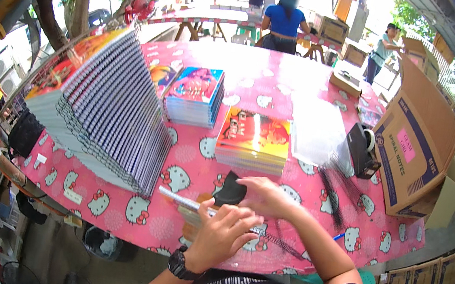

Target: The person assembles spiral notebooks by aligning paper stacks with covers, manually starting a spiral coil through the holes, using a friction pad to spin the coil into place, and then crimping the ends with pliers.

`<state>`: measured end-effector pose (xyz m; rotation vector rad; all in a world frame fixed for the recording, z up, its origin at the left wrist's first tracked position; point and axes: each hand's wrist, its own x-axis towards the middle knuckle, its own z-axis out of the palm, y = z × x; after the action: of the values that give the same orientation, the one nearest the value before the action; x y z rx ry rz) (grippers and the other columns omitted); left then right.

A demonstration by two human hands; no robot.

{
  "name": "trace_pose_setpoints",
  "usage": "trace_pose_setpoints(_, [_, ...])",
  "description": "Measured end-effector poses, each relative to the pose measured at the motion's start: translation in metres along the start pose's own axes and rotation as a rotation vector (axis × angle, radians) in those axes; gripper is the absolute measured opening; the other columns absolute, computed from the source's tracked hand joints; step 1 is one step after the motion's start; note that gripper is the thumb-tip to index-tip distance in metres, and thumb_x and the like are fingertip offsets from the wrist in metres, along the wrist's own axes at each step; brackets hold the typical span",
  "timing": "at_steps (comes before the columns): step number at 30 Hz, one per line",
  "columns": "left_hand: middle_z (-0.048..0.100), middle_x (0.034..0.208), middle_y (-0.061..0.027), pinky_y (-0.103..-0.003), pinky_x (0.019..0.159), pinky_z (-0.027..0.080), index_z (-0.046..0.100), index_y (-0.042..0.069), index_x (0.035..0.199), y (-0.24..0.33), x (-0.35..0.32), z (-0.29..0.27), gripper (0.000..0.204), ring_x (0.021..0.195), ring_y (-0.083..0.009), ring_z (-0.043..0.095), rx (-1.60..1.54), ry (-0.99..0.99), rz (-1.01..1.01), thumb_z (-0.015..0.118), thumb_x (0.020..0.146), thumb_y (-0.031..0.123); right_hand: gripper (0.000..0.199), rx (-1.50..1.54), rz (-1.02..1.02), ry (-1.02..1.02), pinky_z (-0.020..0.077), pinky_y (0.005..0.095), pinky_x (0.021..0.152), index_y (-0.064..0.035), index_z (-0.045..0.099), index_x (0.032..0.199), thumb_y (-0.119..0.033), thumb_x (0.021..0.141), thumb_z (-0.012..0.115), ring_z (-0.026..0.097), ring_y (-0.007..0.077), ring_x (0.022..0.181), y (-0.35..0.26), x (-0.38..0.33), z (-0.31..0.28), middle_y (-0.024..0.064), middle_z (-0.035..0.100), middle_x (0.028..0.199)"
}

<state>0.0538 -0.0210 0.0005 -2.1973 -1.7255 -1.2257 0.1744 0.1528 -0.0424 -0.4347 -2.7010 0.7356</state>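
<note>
Both hands work at the near edge of the pink cartoon-cat-patterned tabletop (pixel 306 77). We see our left hand (pixel 221 235), a black watch on its wrist, pressing with curled fingers on a spiral-bound notebook (pixel 189 205) lying flat. Our right hand (pixel 266 197) rests on the notebook's black cover (pixel 229 190), fingers pinching its edge. Far left, a fanned stack of spiral notebooks (pixel 110 108) leans; a brown cardboard box (pixel 413 145) stands at right.
</note>
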Motion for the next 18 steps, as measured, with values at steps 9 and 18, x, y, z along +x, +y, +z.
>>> trace_pose_setpoints(9, [0.062, 0.091, 0.0061, -0.054, 0.1, 0.017, 0.067, 0.018, 0.082, -0.008, -0.005, 0.001, 0.013, 0.095, -0.014, 0.056, -0.004, -0.035, -0.026, 0.065, 0.082, 0.031, 0.065, -0.153, 0.009, -0.045, 0.039, 0.0509, 0.099, -0.0126, 0.049, 0.129, -0.029, 0.07, 0.07, 0.037, 0.0477, 0.123, 0.008, 0.035, 0.05, 0.0279, 0.031, 0.139])
trace_pose_setpoints(18, [0.062, 0.105, 0.0075, -0.051, 0.105, 0.012, 0.068, 0.023, 0.092, -0.009, -0.005, -0.004, 0.016, 0.099, -0.0134, 0.057, 0.002, -0.06, -0.023, 0.067, 0.08, 0.033, 0.047, 0.186, 0.155, -0.019, 0.0375, 0.0454, 0.101, -0.0176, 0.057, 0.124, -0.031, 0.08, 0.065, 0.043, 0.041, 0.12, 0.009, 0.0, 0.027, 0.0243, 0.046, 0.13])
